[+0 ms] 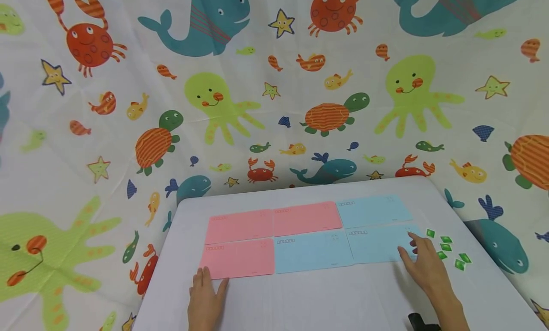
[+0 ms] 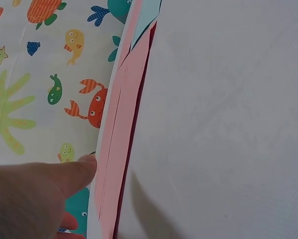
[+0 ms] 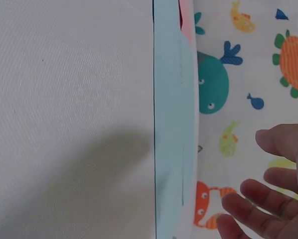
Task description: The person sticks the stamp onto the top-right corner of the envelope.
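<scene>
Three pink envelopes (image 1: 237,258) and three blue envelopes (image 1: 313,252) lie edge to edge in two rows on the white table. My left hand (image 1: 205,297) is at the lower-left corner of the front pink envelope, fingers extended; in the left wrist view the left hand (image 2: 34,194) appears beside the pink envelopes (image 2: 121,124). Over the right end of the front right blue envelope (image 1: 373,245) is my right hand (image 1: 426,269), its fingers parted and loosely bent, holding nothing visible. Just right of it lie several small green diamond-shaped pieces (image 1: 446,247). The right wrist view shows the right hand (image 3: 273,199) with spread fingers.
The white table (image 1: 317,302) extends in front of the envelopes. Behind it hangs a cloth (image 1: 240,164) printed with sea animals. A black object (image 1: 422,323) shows by the right wrist at the bottom edge.
</scene>
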Motion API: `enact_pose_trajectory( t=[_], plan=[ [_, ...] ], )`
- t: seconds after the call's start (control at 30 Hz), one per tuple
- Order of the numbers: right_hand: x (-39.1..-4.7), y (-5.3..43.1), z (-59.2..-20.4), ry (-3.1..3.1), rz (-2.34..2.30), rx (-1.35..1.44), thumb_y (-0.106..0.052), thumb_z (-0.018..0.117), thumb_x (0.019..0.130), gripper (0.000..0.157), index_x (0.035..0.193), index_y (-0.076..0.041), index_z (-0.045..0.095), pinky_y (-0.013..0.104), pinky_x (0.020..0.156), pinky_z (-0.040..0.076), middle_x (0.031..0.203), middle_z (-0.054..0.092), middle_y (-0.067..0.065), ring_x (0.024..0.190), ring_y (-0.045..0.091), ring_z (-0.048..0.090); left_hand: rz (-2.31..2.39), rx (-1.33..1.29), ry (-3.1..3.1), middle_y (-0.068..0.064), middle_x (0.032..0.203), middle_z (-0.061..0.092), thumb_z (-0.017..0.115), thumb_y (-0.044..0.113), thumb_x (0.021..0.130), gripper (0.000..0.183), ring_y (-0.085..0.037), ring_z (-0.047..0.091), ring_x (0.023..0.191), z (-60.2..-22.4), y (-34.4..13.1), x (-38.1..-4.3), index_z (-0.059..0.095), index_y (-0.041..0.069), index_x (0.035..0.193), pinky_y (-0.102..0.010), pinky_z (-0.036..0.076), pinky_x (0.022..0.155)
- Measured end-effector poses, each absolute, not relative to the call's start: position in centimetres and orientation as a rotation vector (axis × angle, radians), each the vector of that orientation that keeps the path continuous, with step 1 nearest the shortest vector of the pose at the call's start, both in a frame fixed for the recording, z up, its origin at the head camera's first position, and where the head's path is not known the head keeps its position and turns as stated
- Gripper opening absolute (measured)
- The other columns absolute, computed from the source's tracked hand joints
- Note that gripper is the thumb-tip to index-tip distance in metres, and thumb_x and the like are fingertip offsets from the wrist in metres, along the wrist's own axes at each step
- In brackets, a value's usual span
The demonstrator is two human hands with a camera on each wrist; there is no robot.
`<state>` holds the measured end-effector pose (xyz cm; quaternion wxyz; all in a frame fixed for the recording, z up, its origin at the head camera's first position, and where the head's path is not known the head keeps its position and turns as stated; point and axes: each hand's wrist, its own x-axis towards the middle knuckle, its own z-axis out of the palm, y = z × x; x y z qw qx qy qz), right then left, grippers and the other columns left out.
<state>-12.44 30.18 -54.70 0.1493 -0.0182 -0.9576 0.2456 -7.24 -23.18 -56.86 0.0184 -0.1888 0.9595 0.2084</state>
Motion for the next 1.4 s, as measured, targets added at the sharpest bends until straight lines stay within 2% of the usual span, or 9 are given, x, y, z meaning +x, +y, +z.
enact_pose_trajectory(
  t=[0.33, 0.6, 1.23, 1.4],
  plan=[
    [-12.6, 31.2, -54.9, -2.836, 0.771, -0.157, -0.018, 0.064, 0.094, 0.055, 0.135, 0.015, 0.045, 0.055, 0.073, 0.053, 0.113, 0.052, 0.031, 0.095, 0.041, 0.058, 0.644, -0.590, 2.988, -0.042, 0.154, 0.024, 0.063, 0.037, 0.097, 0.081, -0.059, 0.025, 0.142, -57.1, -23.7, -7.7, 0.030, -0.018, 0.146, -0.070, 0.026, 0.112],
    [-12.7, 32.0, -55.5, -2.823, 0.747, -0.167, -0.016, 0.064, 0.094, 0.054, 0.133, 0.015, 0.046, 0.050, 0.068, 0.052, 0.109, 0.053, 0.030, 0.092, 0.041, 0.059, 0.660, -0.571, 2.980, -0.043, 0.152, 0.024, 0.062, 0.036, 0.097, 0.080, -0.060, 0.024, 0.141, -57.1, -24.2, -7.9, 0.030, -0.019, 0.146, -0.071, 0.027, 0.111],
    [-13.1, 34.6, -55.5, -2.890, 0.787, -0.357, -0.011, 0.060, 0.094, 0.059, 0.139, 0.017, 0.035, 0.060, 0.080, 0.051, 0.117, 0.044, 0.035, 0.103, 0.050, 0.052, 0.590, -0.570, 3.013, -0.044, 0.150, 0.027, 0.064, 0.027, 0.097, 0.071, -0.058, 0.028, 0.141, -58.3, -24.9, -8.3, 0.037, -0.022, 0.140, -0.071, 0.029, 0.109],
    [-13.4, 35.8, -55.8, -2.916, 0.808, -0.406, -0.011, 0.059, 0.094, 0.062, 0.142, 0.017, 0.032, 0.055, 0.075, 0.053, 0.119, 0.042, 0.036, 0.100, 0.050, 0.052, 0.554, -0.580, 3.024, -0.043, 0.150, 0.028, 0.065, 0.028, 0.097, 0.071, -0.057, 0.029, 0.141, -58.1, -24.8, -8.2, 0.038, -0.022, 0.140, -0.070, 0.031, 0.109]
  ],
)
